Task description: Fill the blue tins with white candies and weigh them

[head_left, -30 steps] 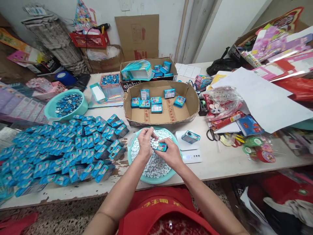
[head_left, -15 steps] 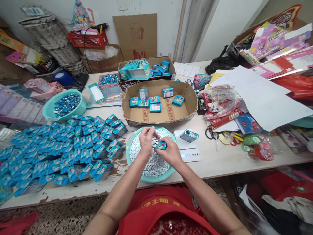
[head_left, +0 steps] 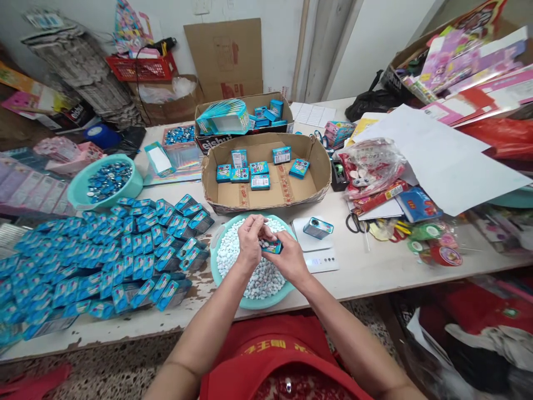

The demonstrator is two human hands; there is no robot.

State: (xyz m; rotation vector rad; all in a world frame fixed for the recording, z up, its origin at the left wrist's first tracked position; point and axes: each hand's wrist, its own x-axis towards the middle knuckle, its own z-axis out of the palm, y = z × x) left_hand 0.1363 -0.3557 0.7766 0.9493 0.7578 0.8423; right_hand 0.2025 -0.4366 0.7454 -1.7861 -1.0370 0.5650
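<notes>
Over a mint-green basin (head_left: 213,272) of small white candies (head_left: 254,280), my right hand (head_left: 290,258) grips a small blue candy box (head_left: 272,246), tilted on its side. My left hand (head_left: 250,240) is closed, its curled fingers close against the box's left end. Several pale candies show between that hand and the box; the fingers partly hide the box opening. Just right of the basin, another blue box (head_left: 318,228) with a round dark hole on top stands on a white digital scale (head_left: 308,258).
Many upright blue boxes (head_left: 137,244) crowd the left of the table. A shallow carton (head_left: 266,203) with several blue boxes lies behind the basin. Back left stands a bowl (head_left: 135,186) of shiny blue lids. Scissors (head_left: 357,223), tape rolls (head_left: 433,230) and packaging lie right.
The whole view has shifted slightly, so things appear a little further left and up. Both hands stay together at the box, with a small change in the box's tilt.
</notes>
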